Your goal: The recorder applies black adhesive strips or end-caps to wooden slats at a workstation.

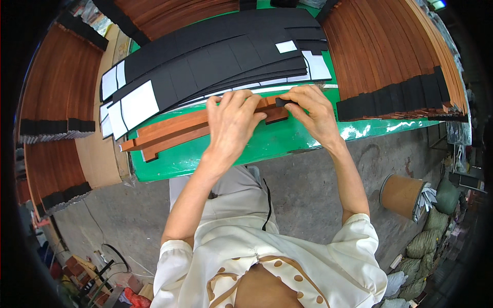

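My left hand (232, 120) lies palm down on a few long brown wooden strips (172, 133) near the front edge of a green table (257, 149), pressing them flat. My right hand (313, 110) pinches a small black foam square (283, 102) against the right end of the top strip. Just behind my hands lie long sheets of black foam pads (221, 56) on white backing, with several white gaps where pads are gone.
Stacks of brown strips with black pads on their ends stand at the right (395, 56) and at the left (56, 102). A cardboard drum (403, 194) with white scraps and green sacks (431, 226) sit on the concrete floor at right.
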A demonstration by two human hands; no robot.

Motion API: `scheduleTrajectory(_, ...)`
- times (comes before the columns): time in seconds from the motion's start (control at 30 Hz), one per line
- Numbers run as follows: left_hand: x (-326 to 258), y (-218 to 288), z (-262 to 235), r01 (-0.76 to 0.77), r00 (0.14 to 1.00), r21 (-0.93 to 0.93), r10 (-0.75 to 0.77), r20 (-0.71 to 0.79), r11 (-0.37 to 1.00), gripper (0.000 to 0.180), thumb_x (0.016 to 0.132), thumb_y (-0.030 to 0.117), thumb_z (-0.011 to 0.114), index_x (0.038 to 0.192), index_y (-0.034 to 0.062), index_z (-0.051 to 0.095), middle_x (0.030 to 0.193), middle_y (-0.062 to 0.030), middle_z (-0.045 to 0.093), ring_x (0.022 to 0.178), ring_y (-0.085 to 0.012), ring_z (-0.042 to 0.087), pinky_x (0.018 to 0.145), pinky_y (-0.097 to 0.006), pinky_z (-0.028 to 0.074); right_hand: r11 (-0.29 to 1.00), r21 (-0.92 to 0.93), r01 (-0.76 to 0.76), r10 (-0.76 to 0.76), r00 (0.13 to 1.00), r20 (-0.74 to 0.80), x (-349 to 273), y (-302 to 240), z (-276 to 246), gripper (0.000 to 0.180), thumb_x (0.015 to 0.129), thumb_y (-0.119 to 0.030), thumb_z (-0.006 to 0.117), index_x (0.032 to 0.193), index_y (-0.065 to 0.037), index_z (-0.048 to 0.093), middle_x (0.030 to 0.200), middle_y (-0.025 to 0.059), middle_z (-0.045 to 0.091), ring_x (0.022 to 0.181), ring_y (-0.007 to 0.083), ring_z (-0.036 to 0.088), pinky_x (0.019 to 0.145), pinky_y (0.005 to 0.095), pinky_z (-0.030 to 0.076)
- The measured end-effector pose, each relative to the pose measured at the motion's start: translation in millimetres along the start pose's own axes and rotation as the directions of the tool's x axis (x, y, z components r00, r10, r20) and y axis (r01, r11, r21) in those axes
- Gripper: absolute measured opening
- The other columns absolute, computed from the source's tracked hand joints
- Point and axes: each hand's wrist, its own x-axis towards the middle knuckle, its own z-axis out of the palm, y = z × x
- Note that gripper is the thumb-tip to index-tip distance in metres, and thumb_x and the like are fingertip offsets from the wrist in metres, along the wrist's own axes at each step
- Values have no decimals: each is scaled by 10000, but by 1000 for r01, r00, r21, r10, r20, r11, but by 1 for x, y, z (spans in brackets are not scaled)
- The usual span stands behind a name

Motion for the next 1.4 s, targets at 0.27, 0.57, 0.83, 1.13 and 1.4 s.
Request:
scheduleTrajectory(0.27,7,5,23,139,985,-86,-147,-91,987,171,701,179,739,834,93,674,843,29,632,780,-151,560,753,-330,306,998,-35,46,-44,998,52,10,7,7,167,763,-100,668,928,-73,671,889,25,611,870,207,545,763,331,447)
scheduleTrajectory(0.57,7,5,22,167,981,-105,-176,-80,980,162,707,176,734,831,91,675,847,31,645,775,-157,566,763,-339,304,998,-30,59,-56,996,76,12,11,10,156,772,-115,665,921,-73,677,898,19,613,890,212,537,788,333,443)
scheduleTrajectory(0.83,7,6,21,164,983,-94,-171,-73,982,171,705,179,732,844,98,672,865,31,643,787,-159,559,775,-351,300,998,-34,51,-48,995,85,13,10,10,156,763,-112,670,913,-73,680,889,14,610,889,210,538,780,333,452)
scheduleTrajectory(1.13,7,6,22,158,983,-93,-166,-84,983,175,702,178,733,839,93,668,859,32,643,782,-158,559,782,-354,305,998,-45,53,-49,995,82,14,9,10,164,748,-103,676,910,-79,685,888,13,615,883,208,541,774,336,455)
scheduleTrajectory(1.4,7,4,22,138,983,-105,-149,-108,985,201,706,181,732,881,100,677,874,30,655,798,-156,568,809,-359,313,995,-62,74,-69,995,77,15,9,10,165,738,-93,679,902,-81,686,886,7,617,874,204,543,762,330,458)
